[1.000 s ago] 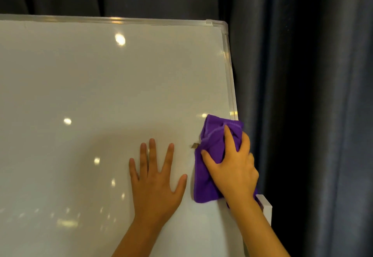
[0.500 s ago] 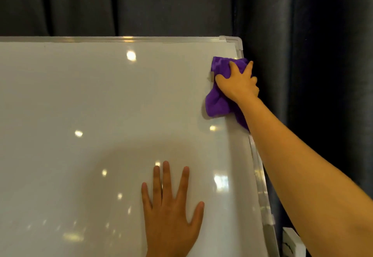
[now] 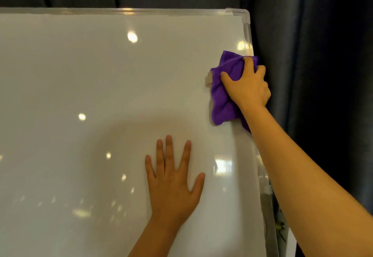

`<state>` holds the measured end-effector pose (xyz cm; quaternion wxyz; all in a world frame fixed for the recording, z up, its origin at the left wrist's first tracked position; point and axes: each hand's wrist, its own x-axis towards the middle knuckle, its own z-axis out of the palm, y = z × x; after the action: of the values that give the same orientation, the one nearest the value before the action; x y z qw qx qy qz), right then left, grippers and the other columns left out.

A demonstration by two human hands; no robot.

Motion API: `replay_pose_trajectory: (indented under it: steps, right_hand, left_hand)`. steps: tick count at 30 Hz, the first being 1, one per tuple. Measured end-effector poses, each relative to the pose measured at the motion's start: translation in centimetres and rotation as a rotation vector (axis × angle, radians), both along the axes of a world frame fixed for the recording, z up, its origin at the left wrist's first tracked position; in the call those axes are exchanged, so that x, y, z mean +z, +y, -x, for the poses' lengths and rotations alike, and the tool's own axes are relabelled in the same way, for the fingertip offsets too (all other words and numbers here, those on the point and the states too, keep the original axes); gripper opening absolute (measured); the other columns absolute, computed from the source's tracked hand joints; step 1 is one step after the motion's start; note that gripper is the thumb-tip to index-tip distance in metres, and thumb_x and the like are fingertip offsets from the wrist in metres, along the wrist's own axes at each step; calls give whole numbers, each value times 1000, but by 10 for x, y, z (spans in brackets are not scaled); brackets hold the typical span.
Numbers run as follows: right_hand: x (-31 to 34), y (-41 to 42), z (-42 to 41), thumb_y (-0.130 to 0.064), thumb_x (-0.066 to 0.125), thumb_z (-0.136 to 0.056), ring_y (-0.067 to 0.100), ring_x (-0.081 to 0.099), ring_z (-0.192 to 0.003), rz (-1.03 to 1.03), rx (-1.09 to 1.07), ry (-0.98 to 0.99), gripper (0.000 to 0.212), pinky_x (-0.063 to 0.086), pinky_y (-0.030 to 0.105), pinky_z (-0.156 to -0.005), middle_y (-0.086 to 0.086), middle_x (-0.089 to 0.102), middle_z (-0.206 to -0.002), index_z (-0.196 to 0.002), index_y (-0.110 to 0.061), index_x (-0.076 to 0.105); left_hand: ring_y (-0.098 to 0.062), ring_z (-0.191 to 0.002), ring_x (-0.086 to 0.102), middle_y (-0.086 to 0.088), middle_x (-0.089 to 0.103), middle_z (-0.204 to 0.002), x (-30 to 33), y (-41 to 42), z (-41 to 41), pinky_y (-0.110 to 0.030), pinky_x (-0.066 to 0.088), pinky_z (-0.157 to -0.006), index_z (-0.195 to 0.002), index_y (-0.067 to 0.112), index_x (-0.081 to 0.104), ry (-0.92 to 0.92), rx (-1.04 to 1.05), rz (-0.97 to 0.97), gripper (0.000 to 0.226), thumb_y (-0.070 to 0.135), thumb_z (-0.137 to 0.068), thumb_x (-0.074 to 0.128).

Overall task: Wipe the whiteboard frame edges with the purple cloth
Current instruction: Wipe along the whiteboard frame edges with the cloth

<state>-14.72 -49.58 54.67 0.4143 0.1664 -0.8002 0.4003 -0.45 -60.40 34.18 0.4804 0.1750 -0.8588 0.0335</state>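
Note:
A white whiteboard [image 3: 101,95] with a silver frame [image 3: 246,32] fills most of the head view. My right hand [image 3: 247,87] presses a crumpled purple cloth [image 3: 223,99] against the right frame edge, a little below the top right corner. The cloth wraps over that edge, and a small tan tag sticks out at its left side. My left hand [image 3: 173,180] lies flat on the board surface, fingers spread, lower and to the left of the cloth.
Dark grey curtains [image 3: 312,75] hang behind and to the right of the board. The top frame rail [image 3: 125,11] runs along the upper edge. A white object [image 3: 282,234] shows beside the lower right frame edge.
My right hand with the cloth rose along the right frame edge to near the top corner, then slid back down a little. My left hand stayed flat on the board.

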Motion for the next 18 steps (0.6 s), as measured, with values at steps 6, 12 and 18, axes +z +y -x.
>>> replay_pose_trajectory:
  steps: [6,12,18]
  right_hand:
    - [-99,25,-47,-65,47,-79,39,55,-101,-26,-53,-1,70,44,40,-72,12,36,-138,-134,-26,31]
    - [-172,39,-85,-57,46,-85,35,53,-110,-84,-111,-19,63,51,42,-75,16,41,-137,-135,-20,35]
    - [-215,44,-109,-50,56,-80,43,51,-118,-264,-206,39,60,46,55,-87,21,48,-136,-127,-14,50]
  left_hand:
    - [-32,-146,7,-14,12,-159,-10,2,-7,-54,10,-115,-149,29,16,-10,7,22,73,62,-86,29]
    - [-33,-146,5,-14,8,-159,-14,3,-15,-56,12,-115,-150,28,7,-25,34,19,77,64,-85,26]
    - [-31,-146,1,-13,6,-159,-16,3,-20,-54,9,-115,-150,29,4,-42,27,9,74,63,-86,23]
